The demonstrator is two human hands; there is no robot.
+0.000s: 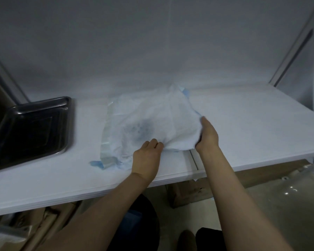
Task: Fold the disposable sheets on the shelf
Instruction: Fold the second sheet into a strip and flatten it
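— Both your forearms reach out from the near edge, and beyond them your left hand (146, 157) sits at the sheet's near edge, fingers curled, seemingly pinching a bit of it. Can you feel the material there?

— You'd say so. And the other one?

— Your right hand (207, 135) has the right-hand edge of the disposable sheet (149, 122) bunched between thumb and fingers, lifted slightly off the shelf (252, 120). The fingers themselves are hidden behind the fabric, so exactly how they lie is unclear.

— Where does the sheet lie, then?

— Mid-shelf, crumpled, white side up with a dark blotch near its middle and blue backing peeking out at the near-left and far-right corners. It runs roughly from near-left to far-right, so its bulk lies away and to the left of both your hands. A dark metal tray (31, 131) stands well apart on the left.

— Which hand leads the fold?

— Your right, probably: it already holds a raised edge, and the free length stretches leftward from it. Carry that edge over toward the left side while your left hand pins the near edge. Watch that the rumpled middle flattens first, or the fold will likely trap creases.
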